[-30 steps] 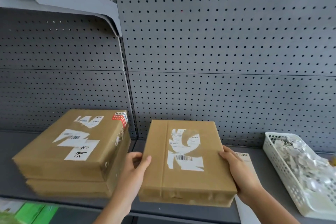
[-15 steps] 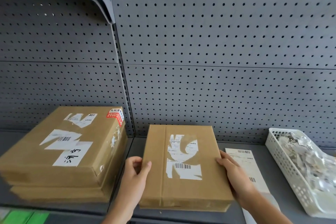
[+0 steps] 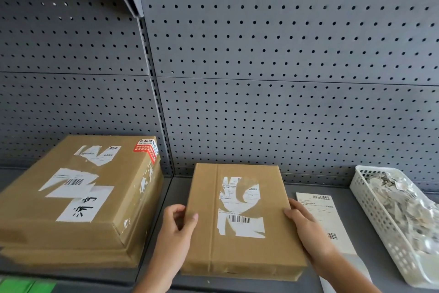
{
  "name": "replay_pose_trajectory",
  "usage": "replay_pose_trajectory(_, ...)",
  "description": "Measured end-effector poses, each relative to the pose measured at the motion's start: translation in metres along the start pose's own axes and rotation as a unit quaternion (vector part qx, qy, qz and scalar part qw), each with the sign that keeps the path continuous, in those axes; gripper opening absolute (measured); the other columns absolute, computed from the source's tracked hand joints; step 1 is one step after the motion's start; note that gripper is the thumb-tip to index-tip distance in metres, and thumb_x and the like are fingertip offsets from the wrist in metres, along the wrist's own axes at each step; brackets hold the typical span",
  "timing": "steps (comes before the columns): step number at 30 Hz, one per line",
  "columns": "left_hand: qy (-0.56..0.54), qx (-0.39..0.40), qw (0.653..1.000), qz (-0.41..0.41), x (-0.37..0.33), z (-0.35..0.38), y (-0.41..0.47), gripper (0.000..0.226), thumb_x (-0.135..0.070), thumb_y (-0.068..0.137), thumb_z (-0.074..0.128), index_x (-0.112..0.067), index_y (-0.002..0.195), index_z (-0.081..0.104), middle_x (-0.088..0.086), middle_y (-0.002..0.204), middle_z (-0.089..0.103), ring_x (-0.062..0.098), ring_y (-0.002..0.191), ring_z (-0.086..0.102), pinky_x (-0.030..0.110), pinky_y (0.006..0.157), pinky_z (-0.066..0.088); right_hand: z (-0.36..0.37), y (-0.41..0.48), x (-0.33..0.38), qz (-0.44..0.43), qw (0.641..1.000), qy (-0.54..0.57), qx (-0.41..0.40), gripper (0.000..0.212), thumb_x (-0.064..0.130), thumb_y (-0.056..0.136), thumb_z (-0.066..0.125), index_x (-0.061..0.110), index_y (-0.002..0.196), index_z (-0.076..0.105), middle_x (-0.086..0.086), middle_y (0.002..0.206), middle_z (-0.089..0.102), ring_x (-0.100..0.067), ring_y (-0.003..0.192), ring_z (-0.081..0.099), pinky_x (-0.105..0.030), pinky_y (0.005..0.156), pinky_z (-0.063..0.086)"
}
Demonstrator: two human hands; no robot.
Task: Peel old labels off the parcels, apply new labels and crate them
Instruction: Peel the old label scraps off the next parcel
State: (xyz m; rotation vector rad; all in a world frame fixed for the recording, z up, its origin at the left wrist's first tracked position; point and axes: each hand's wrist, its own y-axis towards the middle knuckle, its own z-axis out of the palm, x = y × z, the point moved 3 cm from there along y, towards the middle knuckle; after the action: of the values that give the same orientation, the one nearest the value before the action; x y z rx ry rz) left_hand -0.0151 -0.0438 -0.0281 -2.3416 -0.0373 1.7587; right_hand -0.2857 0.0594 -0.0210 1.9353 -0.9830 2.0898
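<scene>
Both hands are gripping a parcel (image 3: 204,233) that appears to be resting on the shelf (image 3: 177,189): the left hand (image 3: 175,228) and right hand (image 3: 306,228) are each closing their grip on a side edge. Between them the torn old label (image 3: 240,212) is clinging on, so peeling looks unfinished. Next, one hand probably needs freeing to lift a remnant's edge. A fresh label sheet (image 3: 325,219) is lying just right of the grip.

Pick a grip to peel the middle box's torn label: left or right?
Probably right: the right grip holds the box by its right edge, beside the torn label and the label sheet; the left grip can steady the left edge.
</scene>
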Motion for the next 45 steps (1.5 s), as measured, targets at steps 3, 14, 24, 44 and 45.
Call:
replay_pose_trajectory(3,0.024,0.012,0.999,0.044,-0.005,-0.002,0.005,0.032,-0.031,0.098,0.063,-0.036,0.125,0.048,-0.025,0.122,0.053,-0.009,0.107,0.052,0.021,0.086,0.04,-0.006,0.009,0.005,-0.041,0.996,-0.077,-0.03,0.041,0.017,0.099,0.053,0.027,0.138,0.049,0.01,0.131,0.058,-0.014,0.122,0.055,-0.038,0.103,0.044)
replay_pose_trajectory(14,0.252,0.059,0.935,0.242,-0.036,0.019,0.04,0.04,-0.04,0.104,0.048,-0.04,0.144,0.047,-0.028,0.158,0.022,-0.005,0.149,0.01,0.027,0.119,0.022,0.026,0.03,0.045,-0.258,0.9,-0.35,-0.038,0.033,0.014,0.094,0.052,0.026,0.124,0.059,0.016,0.119,0.048,-0.006,0.114,0.045,-0.022,0.093,0.035)
replay_pose_trajectory(24,0.337,0.113,0.902,0.243,-0.041,0.036,0.051,0.043,-0.045,0.105,0.041,-0.045,0.148,0.037,-0.028,0.162,0.01,-0.007,0.148,-0.009,0.03,0.119,0.019,0.069,0.054,0.048,-0.368,0.799,-0.475,-0.031,0.027,0.017,0.089,0.054,0.026,0.112,0.066,0.01,0.11,0.055,-0.017,0.101,0.046,-0.02,0.087,0.037)
replay_pose_trajectory(44,0.349,0.103,0.898,0.247,-0.038,0.037,0.052,0.036,-0.042,0.106,0.036,-0.048,0.141,0.039,-0.033,0.158,0.015,-0.009,0.147,-0.009,0.029,0.111,0.035,0.101,0.083,0.05,-0.379,0.777,-0.502,-0.015,0.016,0.024,0.096,0.045,0.032,0.092,0.059,0.019,0.095,0.056,-0.008,0.091,0.053,-0.027,0.083,0.041)
replay_pose_trajectory(45,0.349,0.103,0.898,0.246,-0.038,0.037,0.051,0.036,-0.042,0.106,0.036,-0.049,0.142,0.039,-0.033,0.158,0.014,-0.009,0.147,-0.01,0.029,0.112,0.035,0.099,0.083,0.049,-0.377,0.781,-0.499,-0.015,0.016,0.023,0.095,0.045,0.032,0.089,0.057,0.018,0.093,0.056,-0.007,0.089,0.052,-0.028,0.084,0.042)
